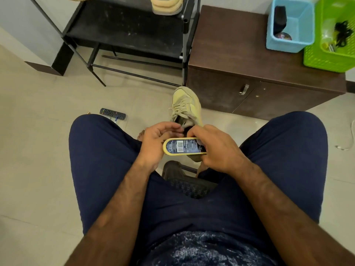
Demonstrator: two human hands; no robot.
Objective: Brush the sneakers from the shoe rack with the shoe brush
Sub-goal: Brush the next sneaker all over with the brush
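A tan suede sneaker [186, 106] with laces points away from me, held up between my knees. My left hand [156, 143] grips its collar at the heel opening. My right hand [215, 148] grips a shoe brush [182, 146] with a yellow wooden back and a dark barcode label, held flat against the sneaker's heel end. The bristles are hidden under the brush. A second tan sneaker [167, 5] lies sole outward on the black shoe rack [124, 29] at the top.
A brown cabinet [249, 73] stands right of the rack, carrying a blue basket [288, 25] and a green basket [330, 35]. A remote control [112, 113] lies on the tiled floor at left. I sit on a dark stool [188, 183]. A white cable [345, 146] lies far right.
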